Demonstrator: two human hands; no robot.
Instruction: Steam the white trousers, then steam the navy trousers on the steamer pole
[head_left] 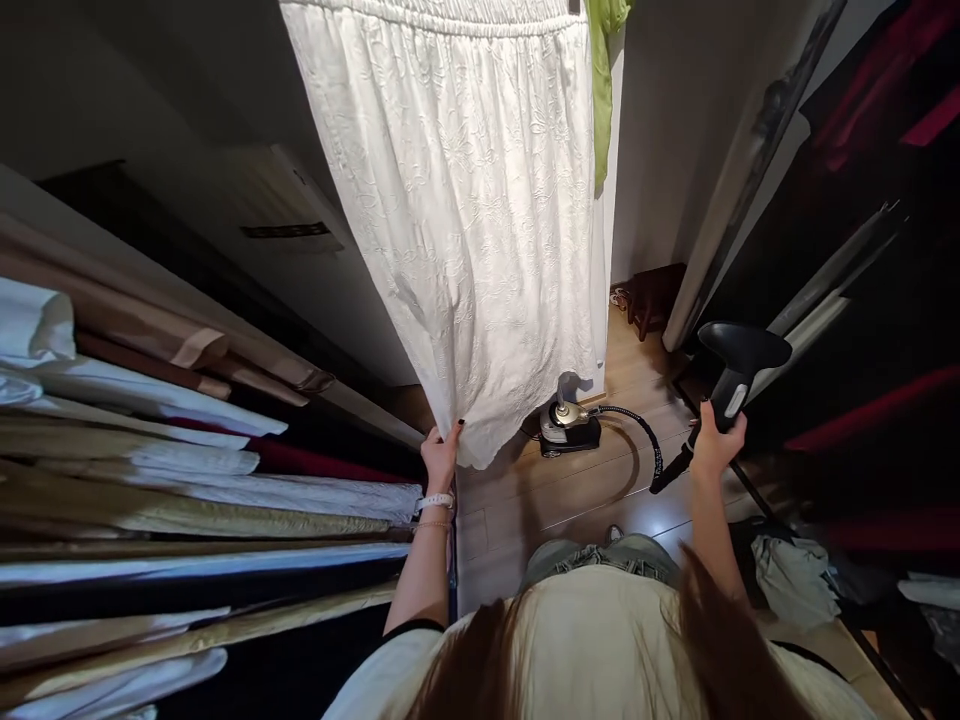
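On our L, a row of hanging clothes (187, 490) runs close by our L arm; on our R, dark clothes (892, 370) hang w/ some red among them. A dk red stool (654, 297) stands on the wood floor (491, 530) at the back, & crumpled grey cloth (795, 575) lies near our R elbow. The hose (637, 420) loops over the floor btwn the steamer base (568, 435) & our R hand (718, 447).

Skirt's top edge is cut off, & it covers pt. of a green garment (602, 100) behind. The dark R side is hard to make out; can't tell if the hem touches the base.

The white skirt (487, 210) hangs ahead of us, btwn our hands & above them. Our L hand (441, 460) pinches its lower L corner; our R has its fingers wrapped round the steamer handle (727, 400), head (742, 345) up, well apart from the skirt
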